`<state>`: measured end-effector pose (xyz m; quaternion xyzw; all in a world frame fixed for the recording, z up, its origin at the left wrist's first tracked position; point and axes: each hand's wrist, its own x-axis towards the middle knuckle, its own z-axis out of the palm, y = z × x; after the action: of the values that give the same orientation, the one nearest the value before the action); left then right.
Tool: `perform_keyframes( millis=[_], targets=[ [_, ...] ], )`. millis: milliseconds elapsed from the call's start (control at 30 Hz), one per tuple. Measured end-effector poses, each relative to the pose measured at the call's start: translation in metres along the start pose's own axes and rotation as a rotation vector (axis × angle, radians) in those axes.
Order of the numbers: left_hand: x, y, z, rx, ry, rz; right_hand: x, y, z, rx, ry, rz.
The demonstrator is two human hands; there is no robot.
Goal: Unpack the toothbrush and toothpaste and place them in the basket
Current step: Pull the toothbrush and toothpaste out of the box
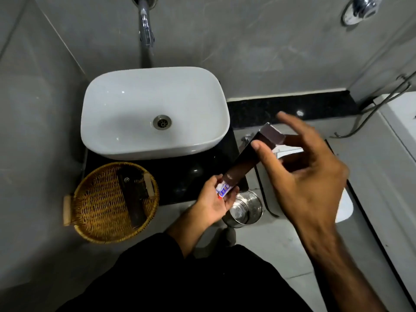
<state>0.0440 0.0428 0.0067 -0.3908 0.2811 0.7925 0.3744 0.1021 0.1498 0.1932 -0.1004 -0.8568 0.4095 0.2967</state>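
A long dark brown carton (248, 158) slants from lower left to upper right in front of me, its top flap open. A white toothpaste tube (223, 189) with blue print sticks out of the carton's lower end into my left hand (211, 204), whose fingers close on it. My right hand (308, 176) hovers beside the carton's upper end with fingers spread; the thumb touches the carton's side. A round wicker basket (94, 212) with two wooden handles stands at the lower left, and a dark flat packet (132, 197) lies inside it.
A white basin (155, 111) sits on a black counter (180, 176) under a chrome tap (146, 25). Below my hands stands a steel bin (245, 210) on the grey floor. A white toilet seat (344, 206) and a hose (382, 104) are at right.
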Motion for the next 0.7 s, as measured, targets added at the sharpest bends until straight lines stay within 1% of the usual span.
perform_keyframes(
  millis=[100,167,200,233,333,400,433,500,533,600,633,700],
  targets=[
    [0.003,0.001,0.000,0.034,0.039,-0.027,0.012,0.005,-0.012,0.045,0.132,-0.035],
    [0.005,0.003,0.001,0.002,0.039,-0.046,0.020,0.015,-0.023,0.158,0.236,0.015],
    [0.006,0.004,0.001,-0.008,0.046,-0.047,0.024,0.022,-0.028,0.273,0.286,0.099],
    [0.007,0.004,0.001,-0.013,0.058,-0.041,0.026,0.030,-0.032,0.425,0.327,0.230],
    [0.010,0.009,0.001,-0.016,0.071,0.000,0.019,0.053,-0.035,0.885,0.358,0.747],
    [0.013,0.012,0.003,0.006,0.067,0.031,0.005,0.071,-0.032,1.037,0.263,1.011],
    [0.014,0.013,0.004,0.026,0.073,0.054,-0.003,0.079,-0.029,1.063,0.182,1.095],
    [0.017,0.015,0.005,0.124,0.117,0.122,-0.022,0.091,-0.017,1.070,-0.005,1.192],
    [0.018,0.014,0.007,0.208,0.148,0.162,-0.031,0.096,-0.010,1.067,-0.083,1.216],
    [0.022,0.010,0.012,0.409,0.208,0.233,-0.045,0.107,0.005,1.002,-0.202,1.182],
    [0.024,0.007,0.014,0.507,0.238,0.272,-0.050,0.114,0.012,0.925,-0.238,1.138],
    [0.029,0.003,0.016,0.675,0.269,0.361,-0.055,0.133,0.027,0.735,-0.247,1.027]
  ],
)
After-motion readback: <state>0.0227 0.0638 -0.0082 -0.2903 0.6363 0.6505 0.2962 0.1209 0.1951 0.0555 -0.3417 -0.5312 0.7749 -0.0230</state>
